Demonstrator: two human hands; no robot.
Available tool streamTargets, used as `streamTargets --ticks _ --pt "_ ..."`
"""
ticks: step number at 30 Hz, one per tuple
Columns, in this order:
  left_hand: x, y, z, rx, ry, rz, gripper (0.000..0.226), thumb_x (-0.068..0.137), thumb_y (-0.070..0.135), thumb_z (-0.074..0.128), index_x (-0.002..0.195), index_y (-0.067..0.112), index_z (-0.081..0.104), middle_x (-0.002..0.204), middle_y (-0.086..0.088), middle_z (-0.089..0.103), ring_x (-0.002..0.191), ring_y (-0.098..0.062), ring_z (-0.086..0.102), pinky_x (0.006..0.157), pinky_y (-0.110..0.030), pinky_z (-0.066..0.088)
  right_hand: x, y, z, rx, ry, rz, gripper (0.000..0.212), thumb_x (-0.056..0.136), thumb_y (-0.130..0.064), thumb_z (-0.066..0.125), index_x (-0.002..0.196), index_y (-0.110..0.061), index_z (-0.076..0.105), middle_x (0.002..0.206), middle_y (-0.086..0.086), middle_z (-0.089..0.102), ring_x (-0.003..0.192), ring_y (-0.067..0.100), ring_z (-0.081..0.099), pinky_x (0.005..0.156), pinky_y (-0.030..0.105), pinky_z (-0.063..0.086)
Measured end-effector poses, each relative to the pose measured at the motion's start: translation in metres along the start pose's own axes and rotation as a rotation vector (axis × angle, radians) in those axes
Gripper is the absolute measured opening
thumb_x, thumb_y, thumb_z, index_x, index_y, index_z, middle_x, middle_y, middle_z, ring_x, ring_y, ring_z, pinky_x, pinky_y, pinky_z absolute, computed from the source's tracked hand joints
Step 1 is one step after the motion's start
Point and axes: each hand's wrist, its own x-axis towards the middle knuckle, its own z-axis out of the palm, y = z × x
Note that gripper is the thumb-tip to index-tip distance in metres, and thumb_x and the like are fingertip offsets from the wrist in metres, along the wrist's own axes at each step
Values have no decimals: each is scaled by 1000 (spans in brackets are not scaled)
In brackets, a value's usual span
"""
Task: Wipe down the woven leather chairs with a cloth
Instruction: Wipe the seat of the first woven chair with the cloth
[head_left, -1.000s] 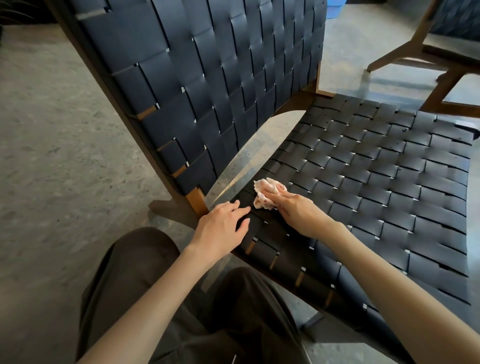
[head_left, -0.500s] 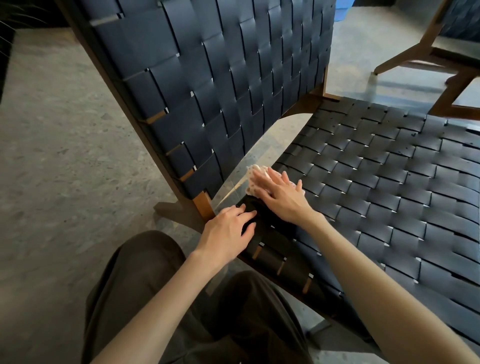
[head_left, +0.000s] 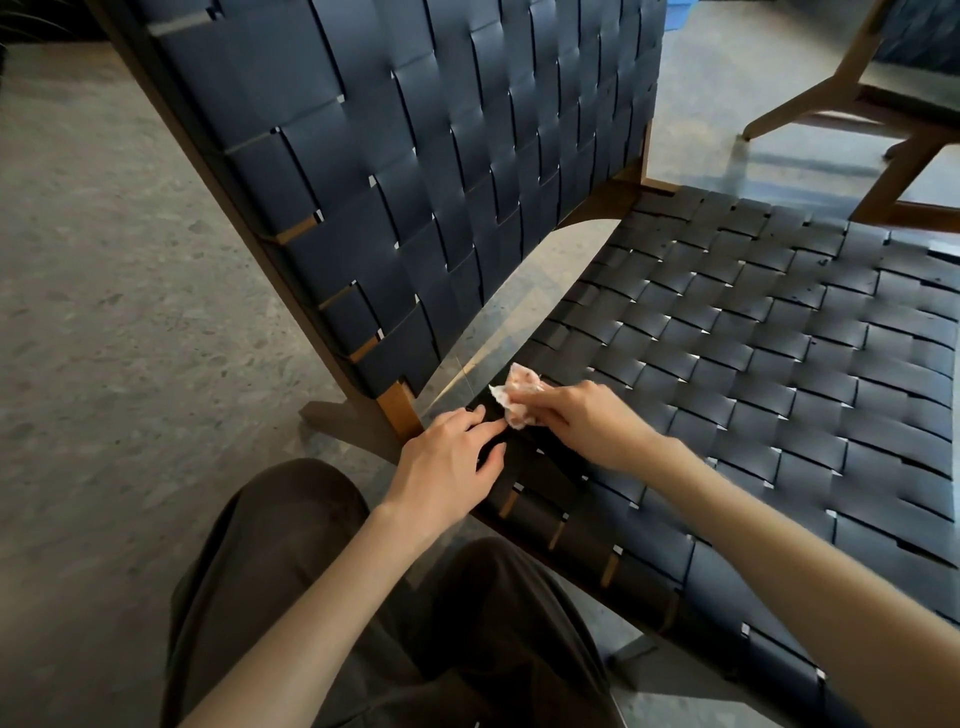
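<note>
So the right hand (head_left: 582, 421) had the cloth (head_left: 519, 395) bunched up, fingers curled round it, pushing it down on the near left corner of the chair seat (head_left: 779, 364), right by the gap under the backrest (head_left: 415, 156). The cloth was a small, pale, crumpled wad with pinkish marks, half sticking out past the fingertips. The left hand (head_left: 447, 462) lay flat on the seat edge just beside it, fingers straight and close together, thumb out a bit, holding nothing. Its fingertips nearly met the cloth. A wooden frame post (head_left: 397, 410) stood just left of that hand. Dark trousers (head_left: 291, 597) filled the near bottom, the grey speckled floor (head_left: 104, 312) spread off left, and a second chair (head_left: 883, 119) sat far right, well apart.
</note>
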Motion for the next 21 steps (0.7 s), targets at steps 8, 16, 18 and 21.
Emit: streamTargets --ticks 8,16,18,21 --pt "5 5 -4 46 -19 29 41 100 37 42 141 29 47 142 3 48 131 -11 42 94 -29 50 46 34 8 22 59 215 41 103 -34 37 144 -35 39 155 0 32 146 29 20 118 51 13" --pt "10 9 -3 146 -21 32 45 102 39 35 146 32 36 141 0 45 124 -14 47 89 -26 51 22 67 7 -30 183 189 38 100 -23 49 137 -33 52 147 -3 45 128 23 51 98 39 45" --pt "12 10 -3 168 -23 32 45 102 39 35 147 32 35 142 -1 44 124 -14 47 90 -26 51 14 79 2 -75 207 348 42 99 -13 47 138 -26 51 150 3 42 132 25 47 98 32 39" --pt "12 11 -3 177 -25 32 45 102 39 35 146 33 36 140 -1 45 122 -14 47 88 -26 51 13 48 1 -43 259 312 35 98 -16 51 132 -23 57 143 5 50 115 21 60 80 22 40"
